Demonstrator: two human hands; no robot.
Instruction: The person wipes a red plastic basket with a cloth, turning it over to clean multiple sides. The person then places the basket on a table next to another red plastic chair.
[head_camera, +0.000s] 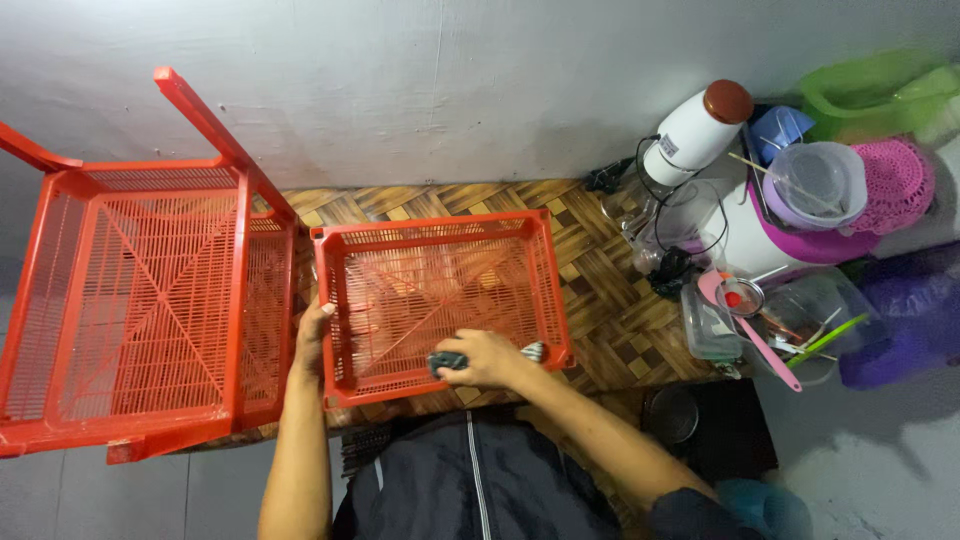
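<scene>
Wooden table (600, 300): cloth (447, 361) in red crate (440, 300)

Single view, head-worn camera, looking almost straight down from above the person's own chest. Dark jacket fills the bottom centre of the frame; both forearms run up from the lower edge toward the middle. Camera sits close: the left hand (312, 335) and right hand (478, 357) lie just below frame centre, on the small red crate (440, 300). Wide lens, edges bowed. Top of the frame faces a grey wall (450, 90). Left third takes in a larger red rack (140, 300); upper right catches a cluster of plastic kitchenware (800, 210). Woven mat (600, 290) spans the centre. No second view to compare.
</scene>
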